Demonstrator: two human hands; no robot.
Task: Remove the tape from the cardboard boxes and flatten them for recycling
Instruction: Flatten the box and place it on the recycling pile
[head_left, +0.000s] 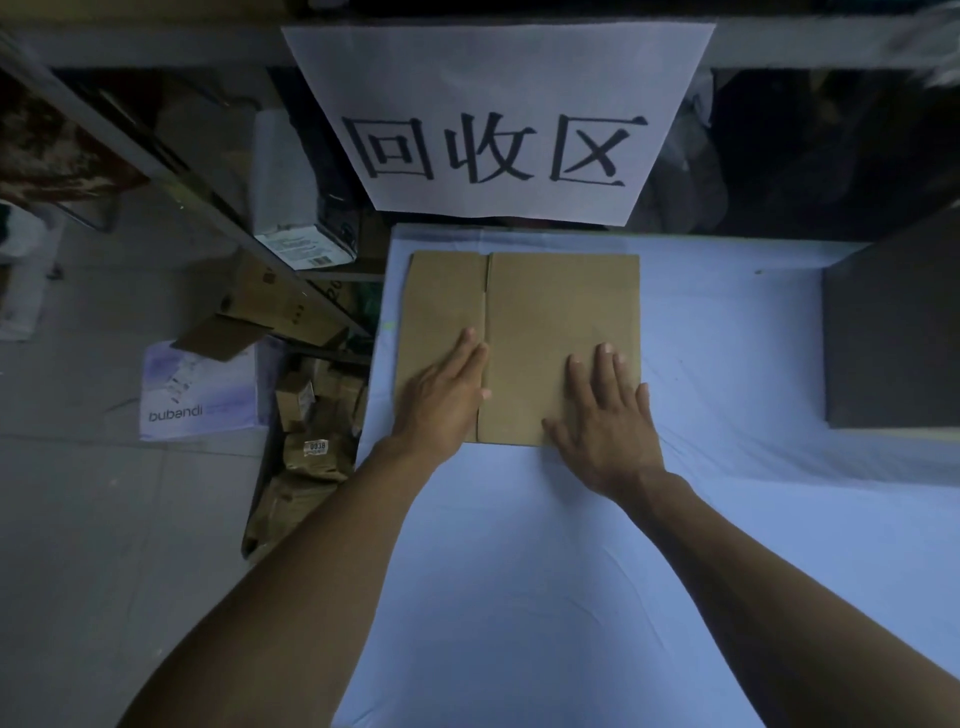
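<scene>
Both forearms are extended over the blue-covered bench (727, 332). On it, a flattened cardboard box (545, 312) is pressed down at its near edge by the left hand (441, 400) and right hand (608, 421), fingers straight, palms flat.

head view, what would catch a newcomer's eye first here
The big white paper sign with three bold black characters hangs at top centre. Just below it, a flattened cardboard box lies on the pale blue cloth, with the left hand and right hand pressing flat on it.
</scene>
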